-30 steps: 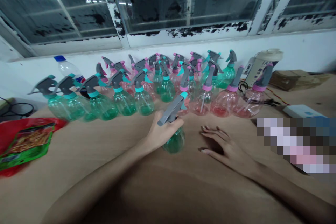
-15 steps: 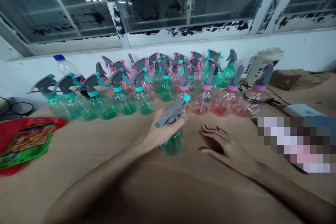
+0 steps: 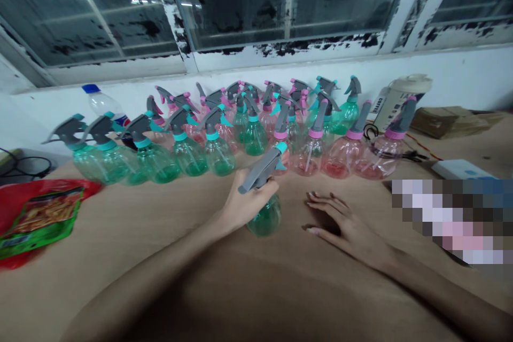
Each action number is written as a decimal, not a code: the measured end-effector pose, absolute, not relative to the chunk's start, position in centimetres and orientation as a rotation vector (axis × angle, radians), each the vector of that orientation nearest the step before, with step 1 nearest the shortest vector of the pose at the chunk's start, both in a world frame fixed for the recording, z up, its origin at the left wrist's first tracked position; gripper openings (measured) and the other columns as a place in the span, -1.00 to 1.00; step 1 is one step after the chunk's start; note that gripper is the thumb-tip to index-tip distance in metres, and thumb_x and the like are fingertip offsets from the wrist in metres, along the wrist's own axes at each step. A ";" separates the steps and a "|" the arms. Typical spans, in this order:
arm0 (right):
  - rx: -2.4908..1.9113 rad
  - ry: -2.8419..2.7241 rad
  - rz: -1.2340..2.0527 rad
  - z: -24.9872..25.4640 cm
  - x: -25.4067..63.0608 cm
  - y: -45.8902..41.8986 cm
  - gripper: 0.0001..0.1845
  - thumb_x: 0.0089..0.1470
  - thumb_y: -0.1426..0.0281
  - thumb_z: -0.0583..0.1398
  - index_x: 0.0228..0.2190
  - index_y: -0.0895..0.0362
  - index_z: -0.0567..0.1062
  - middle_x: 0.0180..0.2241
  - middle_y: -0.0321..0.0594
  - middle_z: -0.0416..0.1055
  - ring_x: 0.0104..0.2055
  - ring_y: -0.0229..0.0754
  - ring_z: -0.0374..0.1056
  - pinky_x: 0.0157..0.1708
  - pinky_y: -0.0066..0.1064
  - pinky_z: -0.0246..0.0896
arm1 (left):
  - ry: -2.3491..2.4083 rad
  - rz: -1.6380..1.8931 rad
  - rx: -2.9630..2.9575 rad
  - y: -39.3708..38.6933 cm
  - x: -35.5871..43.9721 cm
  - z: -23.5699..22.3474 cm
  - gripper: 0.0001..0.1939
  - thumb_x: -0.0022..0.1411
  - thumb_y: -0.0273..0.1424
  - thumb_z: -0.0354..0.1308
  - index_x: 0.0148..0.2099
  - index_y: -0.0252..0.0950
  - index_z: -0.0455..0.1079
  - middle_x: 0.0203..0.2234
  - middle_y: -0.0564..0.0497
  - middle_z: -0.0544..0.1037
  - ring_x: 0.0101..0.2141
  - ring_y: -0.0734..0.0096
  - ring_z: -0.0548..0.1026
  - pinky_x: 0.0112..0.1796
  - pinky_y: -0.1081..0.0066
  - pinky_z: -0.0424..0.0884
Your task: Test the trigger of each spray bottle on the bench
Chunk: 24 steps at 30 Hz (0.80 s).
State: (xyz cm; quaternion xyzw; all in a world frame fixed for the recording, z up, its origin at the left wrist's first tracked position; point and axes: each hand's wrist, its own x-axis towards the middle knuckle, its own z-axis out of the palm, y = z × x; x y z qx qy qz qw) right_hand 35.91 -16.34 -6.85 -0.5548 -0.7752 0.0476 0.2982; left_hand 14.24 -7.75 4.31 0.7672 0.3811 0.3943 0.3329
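My left hand (image 3: 250,197) is wrapped round the neck of a green spray bottle (image 3: 264,219) with a grey head and a turquoise nozzle pointing away to the right. Its fingers on the trigger side are partly hidden. My right hand (image 3: 344,224) rests on the table with fingers spread, holding nothing, to the right of that bottle. Beyond my hands stand green spray bottles (image 3: 192,157) at the left and pink spray bottles (image 3: 340,159) at the right, some with liquid low inside. More pink and green bottles crowd behind them.
A red bag with a green snack packet (image 3: 44,219) lies at the left. Behind the bottles are a blue-capped drink bottle (image 3: 104,104) and, at right, a coffee cup (image 3: 403,99), a brown package (image 3: 444,120) and a white box (image 3: 460,169). A blurred-out patch covers the right.
My left hand and its spray bottle tilt and shift slightly, first toward me, then back near the earlier pose. My right hand stays in place.
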 end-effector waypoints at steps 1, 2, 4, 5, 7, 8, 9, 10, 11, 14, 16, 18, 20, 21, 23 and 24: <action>-1.476 -2.060 0.127 -6.8 35.9 -16.3 -0.52 0.10 0.13 0.15 0.03 0.05 0.33 0.07 -0.10 0.36 0.15 -0.01 0.24 0.17 0.09 0.01 | 0.998 1.019 2.004 -7.8 14.2 4.3 -0.93 0.00 -0.48 0.02 -0.50 -0.26 0.27 -0.67 0.15 0.14 -0.64 0.53 0.11 -0.61 0.46 0.15; -1.477 -2.060 0.129 -6.8 35.9 -16.4 -0.52 0.10 0.13 0.15 0.03 0.04 0.33 0.07 -0.10 0.36 0.15 -0.01 0.24 0.17 0.09 0.01 | 0.995 1.011 2.006 -7.8 14.2 4.4 -0.93 0.00 -0.48 0.02 -0.49 -0.26 0.29 -0.67 0.14 0.15 -0.63 0.52 0.13 -0.60 0.46 0.15; -1.479 -2.063 0.133 -6.8 35.9 -16.4 -0.52 0.10 0.14 0.15 0.03 0.04 0.33 0.08 -0.11 0.36 0.15 -0.01 0.24 0.17 0.09 0.01 | 0.979 1.016 2.015 -7.9 14.1 4.4 -0.92 0.00 -0.47 0.02 -0.47 -0.25 0.32 -0.65 0.12 0.21 -0.61 0.48 0.18 -0.58 0.45 0.18; -1.479 -2.065 0.133 -6.7 35.9 -16.4 -0.52 0.10 0.14 0.15 0.03 0.04 0.33 0.08 -0.11 0.36 0.15 -0.01 0.24 0.17 0.09 0.01 | 0.976 1.028 2.019 -8.0 14.1 4.5 -0.91 0.00 -0.47 0.02 -0.47 -0.24 0.33 -0.64 0.11 0.24 -0.59 0.46 0.22 -0.56 0.44 0.20; -1.478 -2.066 0.130 -6.7 35.9 -16.4 -0.52 0.11 0.14 0.15 0.03 0.05 0.33 0.08 -0.10 0.36 0.15 -0.01 0.24 0.17 0.09 0.01 | 0.982 1.039 2.026 -8.0 14.2 4.5 -0.90 0.00 -0.46 0.02 -0.47 -0.23 0.34 -0.63 0.10 0.29 -0.55 0.42 0.28 -0.52 0.43 0.24; -1.478 -2.065 0.129 -6.7 35.9 -16.4 -0.52 0.11 0.14 0.15 0.03 0.05 0.33 0.08 -0.10 0.36 0.15 -0.01 0.24 0.17 0.08 0.01 | 0.980 1.033 2.031 -7.9 14.2 4.5 -0.90 0.01 -0.46 0.02 -0.48 -0.23 0.35 -0.63 0.09 0.31 -0.54 0.41 0.30 -0.51 0.42 0.25; -1.478 -2.062 0.128 -6.8 35.9 -16.4 -0.51 0.10 0.13 0.15 0.03 0.05 0.33 0.08 -0.10 0.36 0.15 -0.01 0.23 0.17 0.08 0.02 | 0.966 1.020 2.038 -7.7 14.2 4.4 -0.89 0.01 -0.46 0.02 -0.47 -0.23 0.36 -0.63 0.09 0.33 -0.54 0.41 0.32 -0.50 0.42 0.27; -1.478 -2.058 0.128 -6.8 35.9 -16.4 -0.51 0.10 0.13 0.15 0.03 0.05 0.33 0.07 -0.10 0.36 0.15 -0.01 0.23 0.17 0.07 0.02 | 0.936 1.001 2.046 -7.5 14.2 4.4 -0.89 0.02 -0.45 0.03 -0.47 -0.23 0.37 -0.62 0.08 0.36 -0.53 0.40 0.34 -0.47 0.42 0.29; -1.478 -2.055 0.129 -6.8 35.9 -16.4 -0.51 0.10 0.13 0.15 0.03 0.04 0.33 0.07 -0.11 0.36 0.15 -0.01 0.23 0.18 0.06 0.02 | 0.896 0.984 2.045 -7.3 14.1 4.3 -0.89 0.03 -0.43 0.04 -0.45 -0.23 0.38 -0.59 0.07 0.40 -0.51 0.40 0.37 -0.44 0.41 0.32; -1.471 -2.050 0.128 -6.9 35.8 -16.4 -0.51 0.11 0.14 0.15 0.04 0.04 0.32 0.08 -0.11 0.36 0.15 -0.02 0.23 0.17 0.06 0.02 | 0.786 0.937 1.987 -6.7 14.0 4.0 -0.84 0.09 -0.32 0.06 -0.41 -0.25 0.42 -0.48 0.02 0.49 -0.42 0.37 0.45 -0.32 0.39 0.37; -1.463 -2.056 0.123 -6.9 35.9 -16.4 -0.51 0.12 0.14 0.14 0.04 0.05 0.31 0.08 -0.10 0.36 0.15 -0.02 0.23 0.17 0.07 0.01 | 0.761 0.910 1.954 -6.4 13.9 3.9 -0.79 0.12 -0.26 0.05 -0.41 -0.26 0.42 -0.47 0.01 0.50 -0.39 0.35 0.46 -0.29 0.37 0.38; -1.458 -2.072 0.113 -7.0 35.9 -16.4 -0.51 0.12 0.14 0.14 0.04 0.07 0.30 0.08 -0.08 0.35 0.15 -0.01 0.23 0.17 0.09 0.01 | 0.759 0.895 1.974 -6.4 13.8 3.9 -0.77 0.13 -0.25 0.05 -0.39 -0.26 0.44 -0.49 0.02 0.48 -0.42 0.36 0.43 -0.32 0.37 0.37; -1.457 -2.091 0.100 -6.9 36.0 -16.3 -0.51 0.12 0.14 0.14 0.03 0.09 0.29 0.08 -0.06 0.35 0.15 -0.01 0.23 0.16 0.10 0.02 | 0.773 0.923 2.011 -6.5 13.7 3.9 -0.79 0.14 -0.26 0.05 -0.36 -0.25 0.44 -0.54 0.04 0.44 -0.49 0.39 0.37 -0.40 0.39 0.34; -1.458 -2.099 0.094 -6.9 36.0 -16.3 -0.51 0.12 0.14 0.14 0.03 0.09 0.29 0.08 -0.05 0.35 0.15 -0.01 0.23 0.16 0.10 0.02 | 0.786 0.953 2.026 -6.6 13.7 3.9 -0.80 0.15 -0.26 0.06 -0.37 -0.24 0.44 -0.57 0.06 0.41 -0.52 0.41 0.33 -0.45 0.41 0.31; -1.462 -2.108 0.087 -6.9 36.0 -16.3 -0.51 0.13 0.14 0.14 0.03 0.09 0.28 0.08 -0.06 0.35 0.15 -0.02 0.23 0.16 0.10 0.02 | 0.818 1.019 2.029 -6.8 13.8 3.8 -0.82 0.15 -0.27 0.09 -0.40 -0.24 0.40 -0.62 0.09 0.34 -0.57 0.45 0.27 -0.52 0.43 0.26; -1.465 -2.110 0.086 -6.9 36.0 -16.3 -0.52 0.13 0.15 0.14 0.03 0.08 0.28 0.08 -0.06 0.35 0.15 -0.02 0.23 0.17 0.10 0.02 | 0.832 1.043 2.020 -7.0 13.8 3.7 -0.81 0.15 -0.26 0.11 -0.42 -0.24 0.39 -0.63 0.11 0.32 -0.58 0.46 0.25 -0.54 0.44 0.25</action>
